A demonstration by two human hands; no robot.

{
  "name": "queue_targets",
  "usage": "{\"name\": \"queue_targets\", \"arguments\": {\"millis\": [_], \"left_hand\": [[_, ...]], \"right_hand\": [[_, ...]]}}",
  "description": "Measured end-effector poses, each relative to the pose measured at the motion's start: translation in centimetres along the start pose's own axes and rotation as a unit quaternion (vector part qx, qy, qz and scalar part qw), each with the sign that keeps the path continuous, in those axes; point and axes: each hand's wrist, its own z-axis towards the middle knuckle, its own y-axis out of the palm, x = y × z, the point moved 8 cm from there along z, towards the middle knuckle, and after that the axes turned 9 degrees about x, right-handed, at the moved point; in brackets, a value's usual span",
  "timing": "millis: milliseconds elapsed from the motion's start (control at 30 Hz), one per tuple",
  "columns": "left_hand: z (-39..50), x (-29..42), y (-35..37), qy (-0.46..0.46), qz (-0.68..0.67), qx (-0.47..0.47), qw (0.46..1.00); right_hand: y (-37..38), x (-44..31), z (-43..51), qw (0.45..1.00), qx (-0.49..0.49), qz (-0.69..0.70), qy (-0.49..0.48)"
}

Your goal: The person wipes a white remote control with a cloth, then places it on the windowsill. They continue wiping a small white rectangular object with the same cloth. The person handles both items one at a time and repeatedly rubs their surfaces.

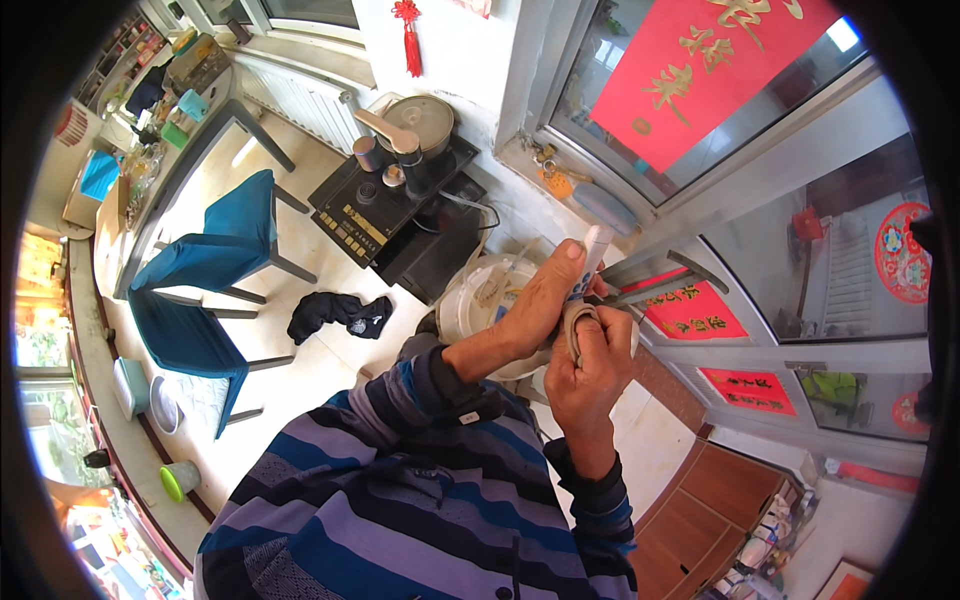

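My left hand [529, 304] grips a slim white object [598, 244] with dark blue marks along its face, perhaps a remote control. Its thumb lies along the object's side, and the pale upper end sticks out beyond the thumb. Just below, my right hand [592, 371] is closed around a folded beige cloth-like piece [576, 319], which is pressed against the white object's lower part. The fingers hide most of both things. Beneath my hands stands a white round tub [461, 304] with small items in it that I cannot make out.
A black cabinet [352, 214] carries a lidded pot [420, 120] and canisters. Dark cloth [337, 316] lies on the floor. Blue-covered chairs [199, 262] stand at the left by a table [187, 154]. A glazed door [750, 330] and brown cabinet [712, 510] are at the right.
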Motion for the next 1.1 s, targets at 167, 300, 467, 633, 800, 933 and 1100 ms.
{"name": "queue_targets", "arguments": {"millis": [167, 300, 467, 633, 800, 933, 1100], "left_hand": [[-0.4, -0.5, 0.2, -0.037, -0.061, 0.002, 0.997], [-0.4, 0.0, 0.3, -0.024, -0.05, -0.007, 0.998], [-0.2, -0.6, 0.3, -0.039, -0.026, -0.006, 0.999], [-0.4, -0.7, 0.4, -0.003, 0.001, -0.015, 1.0], [-0.7, -1.4, 0.1, -0.041, -0.049, -0.01, 0.998], [-1.1, -1.6, 0.1, -0.076, -0.109, -0.002, 0.991], [-1.6, -1.0, 0.7, -0.053, -0.115, -0.007, 0.992]], "right_hand": [[0.0, 1.9, -0.6, 1.0, 0.014, -0.01, 0.026], [0.0, 2.5, -1.0, 0.999, 0.018, -0.011, 0.036], [-0.5, 1.2, -1.0, 0.999, 0.043, -0.014, 0.013], [-0.5, 0.0, -1.0, 0.999, 0.029, -0.011, -0.009], [-0.3, 0.3, -1.4, 0.999, 0.025, -0.023, -0.006], [0.1, 1.8, -1.6, 0.998, 0.017, -0.009, 0.059], [-0.3, 2.5, -1.4, 0.996, 0.058, -0.003, 0.073]]}}
